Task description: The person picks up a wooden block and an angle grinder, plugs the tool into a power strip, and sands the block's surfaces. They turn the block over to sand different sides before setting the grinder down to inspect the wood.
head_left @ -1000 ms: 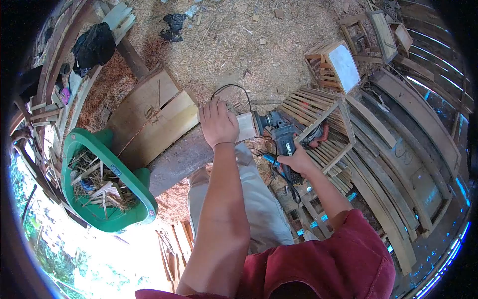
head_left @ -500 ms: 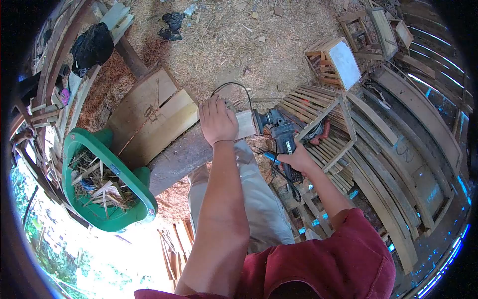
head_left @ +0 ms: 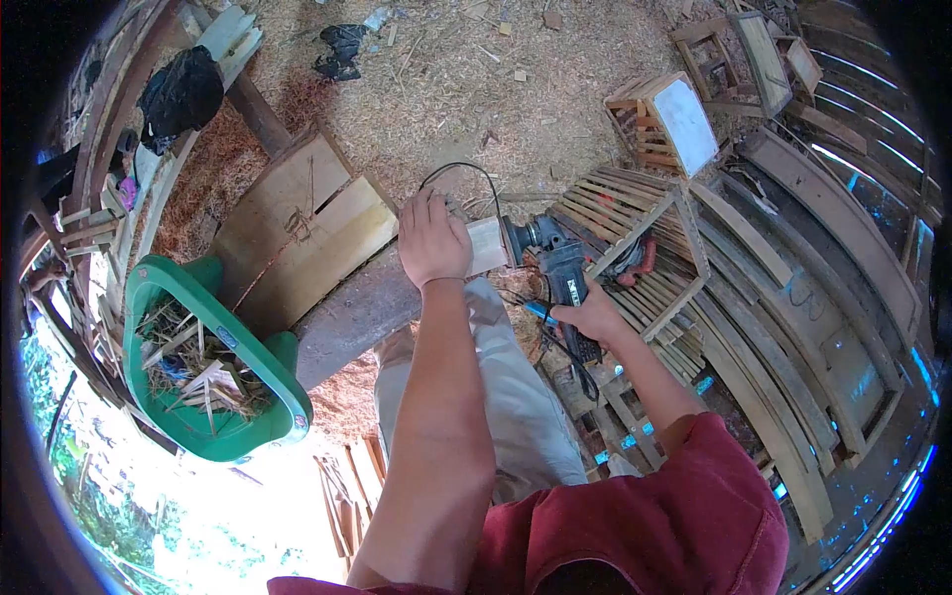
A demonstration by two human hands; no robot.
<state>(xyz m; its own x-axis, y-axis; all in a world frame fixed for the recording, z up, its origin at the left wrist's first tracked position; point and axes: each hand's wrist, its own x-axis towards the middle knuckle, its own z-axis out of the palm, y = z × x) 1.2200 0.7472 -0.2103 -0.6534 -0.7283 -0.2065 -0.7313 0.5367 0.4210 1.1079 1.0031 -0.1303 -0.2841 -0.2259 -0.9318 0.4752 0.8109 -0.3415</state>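
My left hand (head_left: pixel 434 240) lies over a pale wood block (head_left: pixel 487 246) at the end of the grey bench plank (head_left: pixel 357 315), its fingers pressed together on the block. My right hand (head_left: pixel 595 315) is wrapped round the body of a dark power tool (head_left: pixel 563 274), whose round head meets the block's right end. A black cord loops behind the block, and more cord hangs below the tool. The underside of my left hand is hidden.
A green container (head_left: pixel 220 315) with wood scraps stands at the left beside light boards (head_left: pixel 342 238). Slatted wooden crates (head_left: pixel 650 248) and long planks (head_left: pixel 759 397) lie at the right. Two black plastic bags (head_left: pixel 183 97) (head_left: pixel 342 52) are at the upper left.
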